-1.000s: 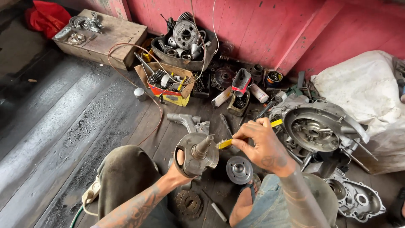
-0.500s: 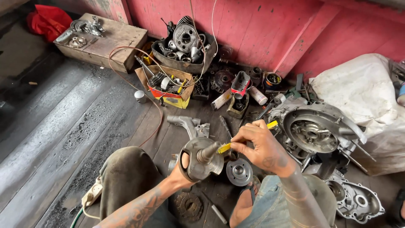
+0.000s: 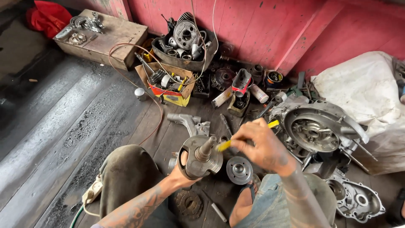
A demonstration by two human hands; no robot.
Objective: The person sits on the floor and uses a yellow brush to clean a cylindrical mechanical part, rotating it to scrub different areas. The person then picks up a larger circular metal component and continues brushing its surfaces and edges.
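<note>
Hands number two: the left hand (image 3: pixel 183 171) is closed from below around one round metal crank assembly (image 3: pixel 200 156), held over the wooden floor (image 3: pixel 76 126) between the knees; the right hand (image 3: pixel 257 145) is closed on one yellow-handled tool (image 3: pixel 247 135), whose tip touches the crank's upright shaft. One loose metal disc (image 3: pixel 239 170) lies just beside the crank. One engine casing (image 3: pixel 314 133) sits to the right, two boxes of parts by the red wall (image 3: pixel 295 29). Compared with a second ago, the crank is tilted more upright and the tool lies flatter.
</note>
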